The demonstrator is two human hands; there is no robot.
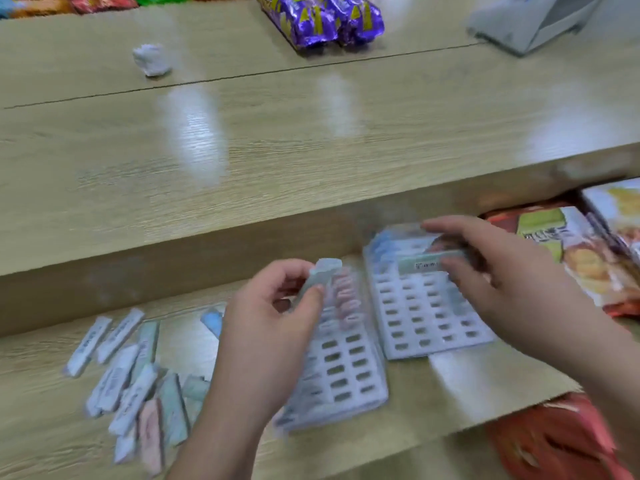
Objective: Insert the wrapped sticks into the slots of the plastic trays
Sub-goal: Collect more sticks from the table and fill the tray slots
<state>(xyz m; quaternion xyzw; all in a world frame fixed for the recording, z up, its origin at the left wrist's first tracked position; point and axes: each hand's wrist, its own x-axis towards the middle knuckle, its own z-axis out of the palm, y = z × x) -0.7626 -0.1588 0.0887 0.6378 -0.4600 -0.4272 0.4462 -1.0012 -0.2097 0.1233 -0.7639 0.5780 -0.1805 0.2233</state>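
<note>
Left tray (341,362): a white plastic panel pierced by rows of oval slots, laid flat on the lower wooden shelf (450,382). Pink-wrapped sticks (346,299) are seen standing in its far slots. The near slots are seen as dark openings.

Right tray (426,317): the same white slotted plastic, set just beside the left tray and tilted slightly. Blue wrappers (382,245) are seen at its far left corner, though blur hides how they are seated.

Left hand (273,337): a pale green wrapped stick (320,277) is pinched between thumb and curled fingers. It is held nearly upright over the far end of the left tray.

Right hand (502,282): a green wrapped stick (429,264) is gripped crosswise between thumb and fingers, above the far rows of the right tray.

Loose sticks (131,379): a scattered heap of flat, narrow sachets is left on the shelf beside the left hand. White, pale green, pink and blue wrappers are mixed in it.

Upper surface (311,140): a glossy, light wood-grain surface on which a crumpled white wad (152,58) and shiny purple foil packs (325,19) are placed.

Right edge: printed snack packets (571,251) are stacked beside the right tray.
</note>
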